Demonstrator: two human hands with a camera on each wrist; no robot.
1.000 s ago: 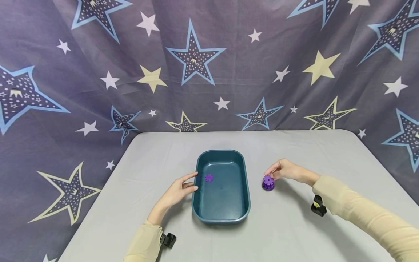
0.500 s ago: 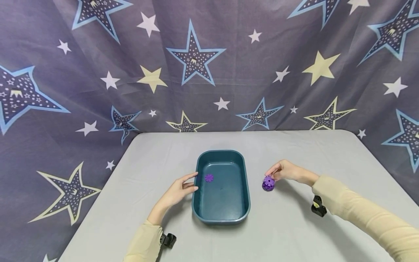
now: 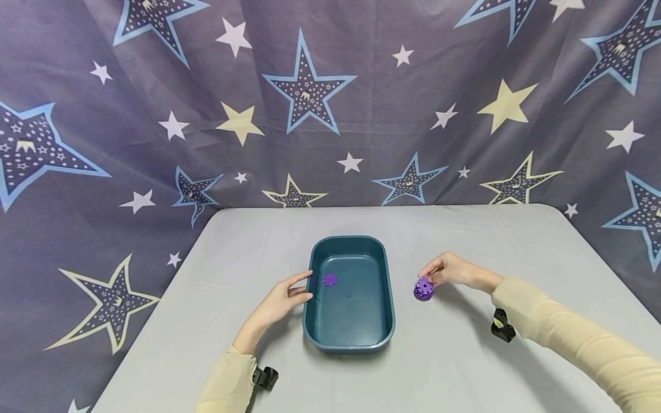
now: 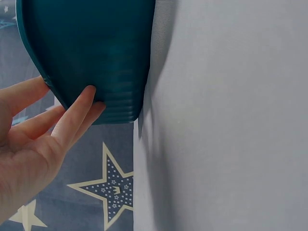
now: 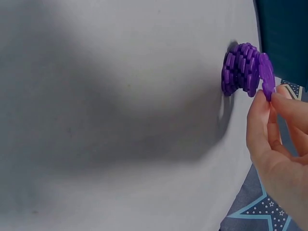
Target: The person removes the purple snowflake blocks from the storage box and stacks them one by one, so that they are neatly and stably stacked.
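In the head view, a dark teal plastic tub [image 3: 349, 321] stands mid-table with one purple snowflake building disc [image 3: 329, 280] lying inside near its left wall. My left hand [image 3: 279, 299] touches the tub's left side with fairly straight fingers; in the left wrist view its fingertips [image 4: 89, 91] rest against the outer wall and rim. To the tub's right, my right hand [image 3: 448, 268] pinches another purple snowflake disc [image 5: 266, 76] between thumb and fingers. That disc is tilted at the top of a short stack of like discs [image 5: 240, 70]; whether its edge touches the stack I cannot tell.
A pale grey cloth covers the table [image 3: 413, 367]. Behind it hangs a purple-grey curtain [image 3: 361, 103] printed with stars. Each wrist carries a small black camera, such as the left one [image 3: 265, 378] near the tub's front left.
The right hand has shifted very slightly, lowering the top disc a touch toward the stack. The left hand and the tub have stayed put.
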